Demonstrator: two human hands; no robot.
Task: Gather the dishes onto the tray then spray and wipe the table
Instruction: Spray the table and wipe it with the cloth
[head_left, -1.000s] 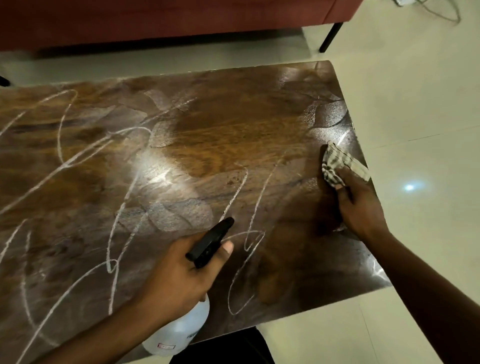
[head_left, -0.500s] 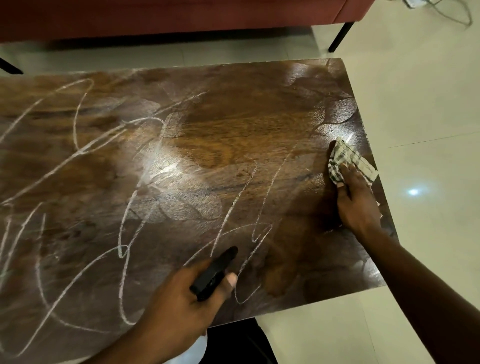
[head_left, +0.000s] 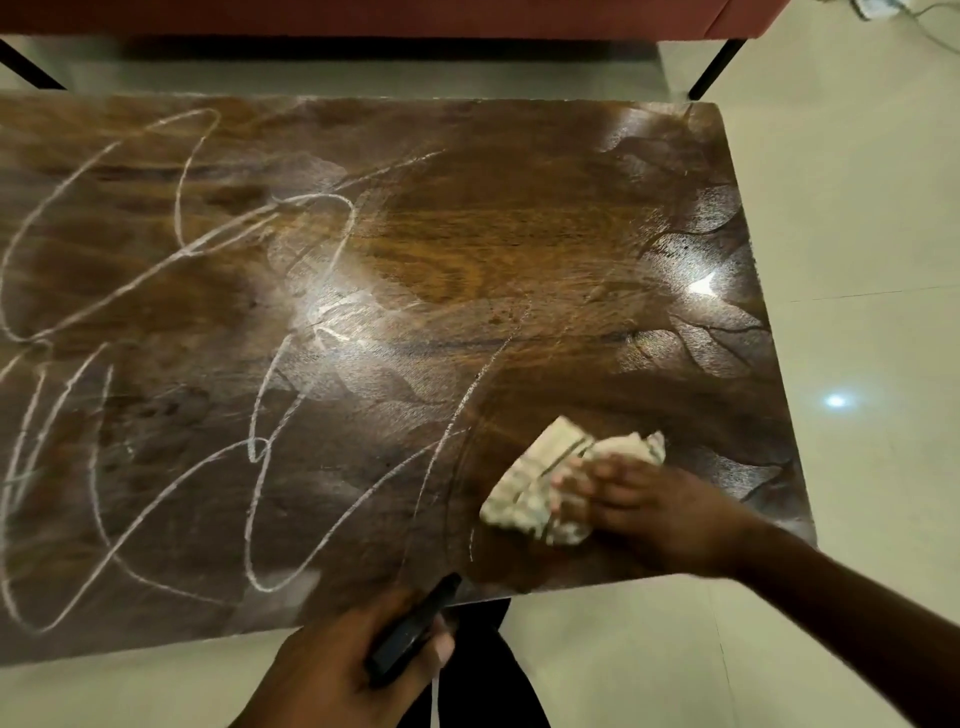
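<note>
Our right hand (head_left: 649, 504) presses a cloth (head_left: 540, 483) flat-fingered on the scribbled table (head_left: 519, 234) to wipe; our left hand (head_left: 332, 670) grips the spray bottle (head_left: 410, 631) (held ready).

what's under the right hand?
A crumpled checked cloth lies under the right hand, on the table. The tabletop beneath the cloth is covered; marks there can't be seen.
</note>
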